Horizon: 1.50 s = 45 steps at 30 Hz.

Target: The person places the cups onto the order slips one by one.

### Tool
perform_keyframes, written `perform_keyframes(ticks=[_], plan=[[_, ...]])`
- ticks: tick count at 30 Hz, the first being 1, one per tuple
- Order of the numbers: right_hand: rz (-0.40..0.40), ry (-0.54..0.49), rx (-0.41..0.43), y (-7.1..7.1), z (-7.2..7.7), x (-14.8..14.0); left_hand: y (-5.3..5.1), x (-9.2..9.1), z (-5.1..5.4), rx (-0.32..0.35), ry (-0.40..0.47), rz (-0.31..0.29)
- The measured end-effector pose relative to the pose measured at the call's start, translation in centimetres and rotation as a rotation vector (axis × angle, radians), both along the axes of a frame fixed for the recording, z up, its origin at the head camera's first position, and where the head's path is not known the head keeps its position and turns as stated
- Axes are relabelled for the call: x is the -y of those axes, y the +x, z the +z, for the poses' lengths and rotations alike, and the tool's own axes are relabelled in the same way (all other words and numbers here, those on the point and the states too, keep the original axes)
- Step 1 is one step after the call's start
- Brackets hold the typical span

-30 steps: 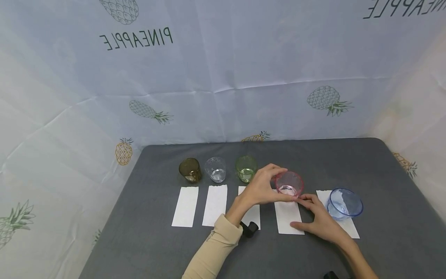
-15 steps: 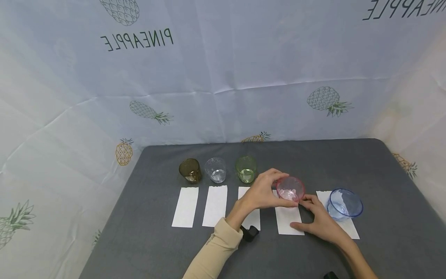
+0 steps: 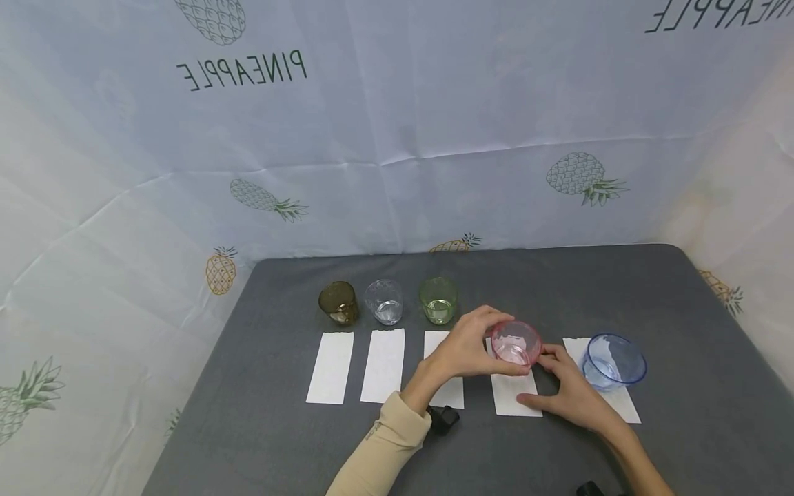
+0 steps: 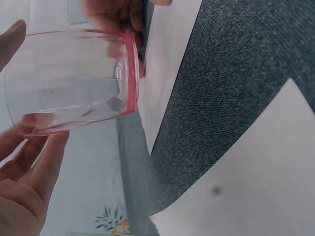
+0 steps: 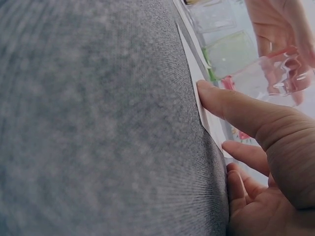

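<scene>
My left hand grips a pink-tinted drinking glass by its side, thumb on the near side and fingers on the far side. In the left wrist view the glass has its thick pink base just above a white paper strip. My right hand is low at the right of that strip, fingers spread from the thumb. The right wrist view shows its thumb touching the paper's edge. Right of this hand, a blue glass stands on another paper strip.
Behind the paper row stand a brown glass, a clear glass and a green glass. White strips lie in front of them on the grey tabletop. A pineapple-print curtain hangs behind.
My left hand has brought the pink glass nearer to me, a little lower in the head view, over the paper strip. The right hand has stayed in place.
</scene>
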State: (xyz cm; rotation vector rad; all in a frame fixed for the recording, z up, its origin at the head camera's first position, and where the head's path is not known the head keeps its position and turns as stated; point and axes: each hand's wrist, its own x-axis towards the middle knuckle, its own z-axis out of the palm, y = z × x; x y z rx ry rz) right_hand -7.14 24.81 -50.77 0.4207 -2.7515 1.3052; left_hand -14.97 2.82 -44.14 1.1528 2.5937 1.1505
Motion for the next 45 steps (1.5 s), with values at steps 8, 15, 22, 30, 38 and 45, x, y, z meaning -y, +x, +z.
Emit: perform_keyframes(ticks=[8, 15, 22, 30, 38, 45], plan=[[0.010, -0.008, -0.061, 0.0, -0.3, 0.1, 0.2, 0.1, -0.3, 0.020, -0.026, -0.001], [0.011, -0.008, -0.062, 0.0, -0.3, 0.1, 0.4, 0.1, -0.5, 0.028, -0.039, -0.001], [0.001, 0.016, -0.041, 0.0, -0.2, 0.1, 0.3, 0.1, -0.9, 0.029, -0.051, -0.002], [-0.005, 0.029, 0.007, 0.0, 0.2, 0.2, 0.4, 0.0, -1.1, 0.034, -0.039, -0.009], [-0.003, 0.022, -0.012, 0.1, 0.2, 0.2, 0.4, 0.1, -1.1, 0.037, -0.026, -0.024], [-0.004, 0.022, 0.007, 0.0, 0.3, 0.2, 0.4, 0.0, -1.2, 0.031, -0.028, -0.029]])
